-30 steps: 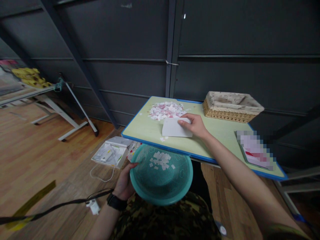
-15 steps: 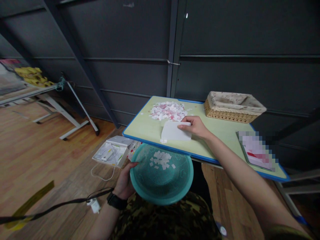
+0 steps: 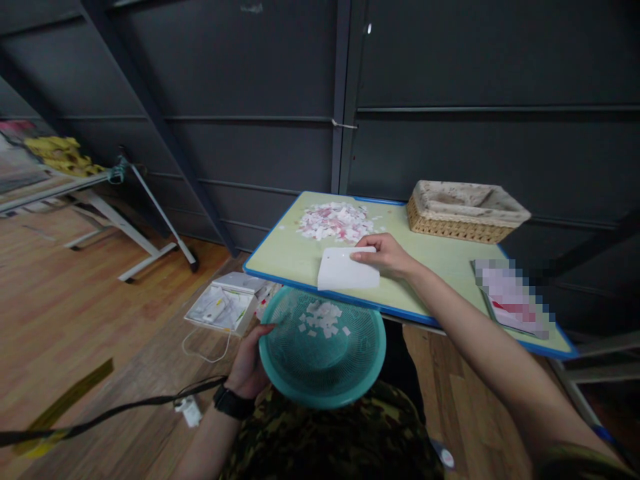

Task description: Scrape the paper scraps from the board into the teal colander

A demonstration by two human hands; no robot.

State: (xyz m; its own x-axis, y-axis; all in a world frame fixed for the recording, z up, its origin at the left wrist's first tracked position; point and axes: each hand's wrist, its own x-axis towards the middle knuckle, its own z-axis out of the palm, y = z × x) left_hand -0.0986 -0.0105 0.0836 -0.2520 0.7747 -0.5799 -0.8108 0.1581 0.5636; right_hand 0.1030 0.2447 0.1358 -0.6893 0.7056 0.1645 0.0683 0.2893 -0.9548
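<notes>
My right hand grips a flat white plastic scraper by its top right part. The scraper's lower edge is at the near blue rim of the pale green table. Beyond it on the tabletop lies a heap of small white and pink paper scraps. My left hand holds a round turquoise plastic basket by its left rim, just below the table edge. Several white paper pieces lie inside the basket, mostly toward its far side.
A wicker basket with a cloth lining stands at the table's back right. A flat tablet-like item, partly blurred out, lies at the right end. An open white box with a cable is on the floor. A black strap runs to the left.
My right hand has drawn the scraper slightly toward me and left, to the table's near edge. The small scraps by its lower edge no longer show. My left hand and the basket stay put.
</notes>
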